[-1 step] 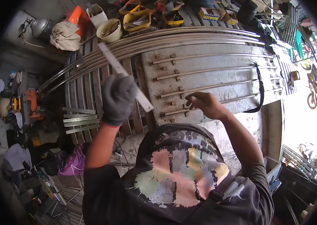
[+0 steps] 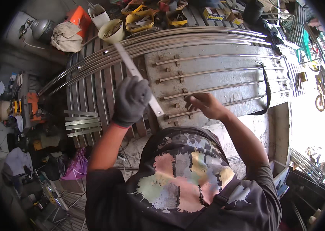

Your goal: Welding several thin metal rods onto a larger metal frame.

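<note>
My left hand [image 2: 132, 98], in a grey work glove, is closed around a flat metal strip [image 2: 129, 63] with small holes. The strip slants from the upper left down to the right, its lower end over the near left corner of a grey metal plate [image 2: 216, 61]. My bare right hand [image 2: 207, 105] hovers over the near part of that plate, fingers loosely bent and apart, with nothing visible in them. Beside and under it, thin metal rods [image 2: 212, 88] lie side by side between small blocks [image 2: 176, 105] on the plate.
Long shiny tubes [image 2: 139, 43] run along the far side over a slatted bench [image 2: 93, 90]. Several flat strips [image 2: 82, 124] lie at left. Behind stand a pale bucket [image 2: 112, 31] and yellow bins [image 2: 140, 21]. A black strap [image 2: 268, 90] crosses the rods' right ends.
My left hand has moved right with the metal strip, its lower end now slightly further right and lower. My right hand has shifted slightly left.
</note>
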Tool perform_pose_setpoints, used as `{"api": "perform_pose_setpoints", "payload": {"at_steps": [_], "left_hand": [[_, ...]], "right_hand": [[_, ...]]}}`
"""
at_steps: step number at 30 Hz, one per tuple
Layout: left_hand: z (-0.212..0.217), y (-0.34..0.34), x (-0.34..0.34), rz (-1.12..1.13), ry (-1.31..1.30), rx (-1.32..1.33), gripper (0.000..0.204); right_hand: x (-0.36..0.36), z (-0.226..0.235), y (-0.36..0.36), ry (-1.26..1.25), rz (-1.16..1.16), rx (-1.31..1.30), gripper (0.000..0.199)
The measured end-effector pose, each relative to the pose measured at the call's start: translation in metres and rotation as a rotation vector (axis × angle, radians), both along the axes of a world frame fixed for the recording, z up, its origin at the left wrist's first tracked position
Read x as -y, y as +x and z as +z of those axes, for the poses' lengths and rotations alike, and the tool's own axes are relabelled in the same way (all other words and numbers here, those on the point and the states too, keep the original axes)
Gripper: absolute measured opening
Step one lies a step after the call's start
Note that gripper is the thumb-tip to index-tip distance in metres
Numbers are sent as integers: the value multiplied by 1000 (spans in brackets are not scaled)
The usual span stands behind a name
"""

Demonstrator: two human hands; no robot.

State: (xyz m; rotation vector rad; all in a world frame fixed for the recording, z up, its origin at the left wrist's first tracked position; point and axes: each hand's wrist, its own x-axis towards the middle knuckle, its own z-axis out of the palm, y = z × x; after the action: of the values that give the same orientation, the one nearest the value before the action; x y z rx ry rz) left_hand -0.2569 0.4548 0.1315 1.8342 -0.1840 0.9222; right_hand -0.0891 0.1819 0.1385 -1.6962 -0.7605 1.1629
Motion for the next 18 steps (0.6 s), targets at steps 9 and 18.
{"api": "perform_pose_setpoints", "payload": {"at_steps": [9, 18], "left_hand": [[-116, 26, 36, 111, 958, -141, 17], [-182, 12, 33, 115, 1052, -383, 40]], "right_hand": [[-16, -46, -9, -104, -22, -1, 48], [10, -84, -27, -195, -40, 8, 45]]}}
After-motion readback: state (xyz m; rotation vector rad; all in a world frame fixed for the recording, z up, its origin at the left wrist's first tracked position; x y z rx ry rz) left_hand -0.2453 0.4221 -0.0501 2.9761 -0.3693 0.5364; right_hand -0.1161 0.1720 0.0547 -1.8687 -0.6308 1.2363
